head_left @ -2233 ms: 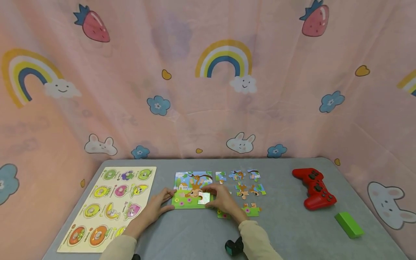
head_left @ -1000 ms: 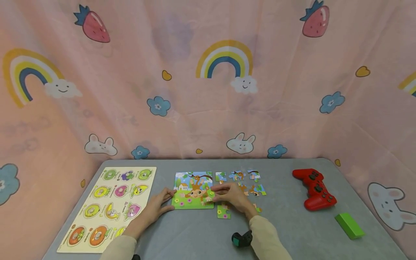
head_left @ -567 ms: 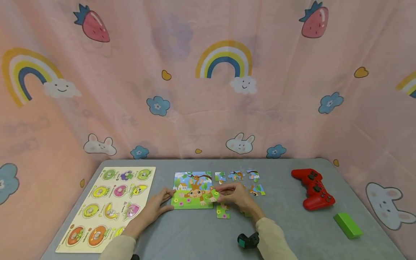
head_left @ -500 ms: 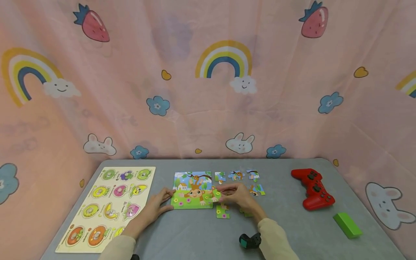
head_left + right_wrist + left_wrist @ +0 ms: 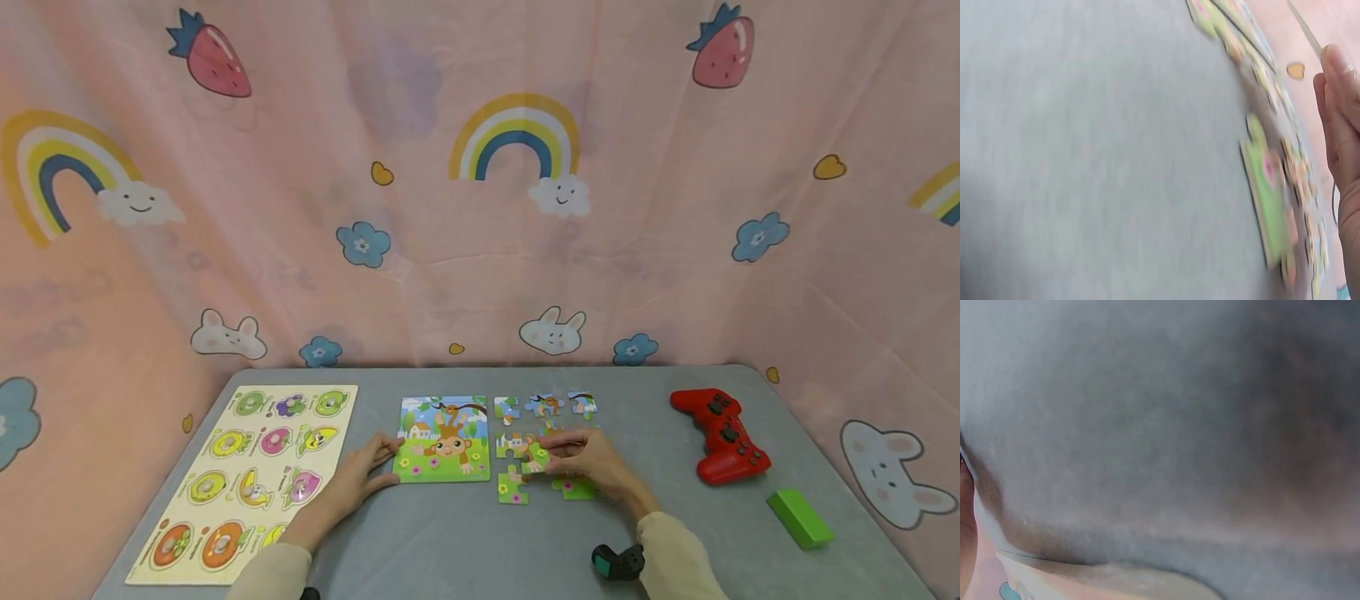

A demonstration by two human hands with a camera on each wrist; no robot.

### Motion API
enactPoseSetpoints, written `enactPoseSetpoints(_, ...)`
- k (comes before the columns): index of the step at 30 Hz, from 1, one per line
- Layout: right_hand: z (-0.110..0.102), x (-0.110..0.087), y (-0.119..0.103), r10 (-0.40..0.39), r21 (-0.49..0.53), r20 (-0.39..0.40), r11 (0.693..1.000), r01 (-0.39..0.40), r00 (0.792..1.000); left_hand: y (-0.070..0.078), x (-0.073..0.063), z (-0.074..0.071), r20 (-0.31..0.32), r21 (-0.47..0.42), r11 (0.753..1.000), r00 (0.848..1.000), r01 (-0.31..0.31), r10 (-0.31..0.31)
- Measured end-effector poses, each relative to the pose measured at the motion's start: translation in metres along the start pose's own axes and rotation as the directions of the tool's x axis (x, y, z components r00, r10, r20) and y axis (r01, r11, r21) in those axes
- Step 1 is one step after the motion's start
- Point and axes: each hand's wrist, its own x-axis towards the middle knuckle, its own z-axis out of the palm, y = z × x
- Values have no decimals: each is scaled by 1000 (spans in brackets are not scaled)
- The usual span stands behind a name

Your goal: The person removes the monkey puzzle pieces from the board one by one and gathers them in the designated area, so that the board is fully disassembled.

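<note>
A monkey picture board (image 5: 442, 462) lies flat in the middle of the table. At its left edge, the fingertips and thumb of my left hand (image 5: 360, 471) rest against the side. My right hand (image 5: 600, 467) pinches a green jigsaw piece (image 5: 535, 458) between thumb and fingers, over the loose pieces. In the right wrist view this piece shows edge-on as a thin strip above the fingertips (image 5: 1335, 59). Below and around it lie other jigsaw pieces, including a green corner piece (image 5: 512, 487) and a green edge piece (image 5: 576, 490). My right hand hides some of them.
A cream fruit-puzzle board (image 5: 180, 487) lies at the left. On the right are a red game controller (image 5: 727, 437) and a green block (image 5: 799, 517). More jigsaw pieces sit in a row at the back, such as a sky piece (image 5: 582, 403). Pink printed cloth hangs behind the table.
My right hand has carried the jigsaw piece off the monkey board's right side, rightward over the loose pieces. Earlier it showed the piece's pale back, then turned it picture side up. My left hand stays put.
</note>
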Motion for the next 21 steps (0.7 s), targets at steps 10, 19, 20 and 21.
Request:
enactPoseSetpoints(10,-42,-22,9,10,4,2,1000,-10,1000,-1,0,1,-1,2,1000,1000,2,-2)
enactPoseSetpoints(19,-72,-46,14,82,-35,-38,996,-83,996,0,0,1,1,-1,1000,1000,8,-8)
enactPoseSetpoints(20,-74,-48,14,89,-41,-45,995,-90,995,0,0,0,-1,2,1000,1000,7,-7)
enactPoseSetpoints(21,-76,-49,15,97,-40,-49,994,-99,994,0,0,0,-2,2,1000,1000,4,-4)
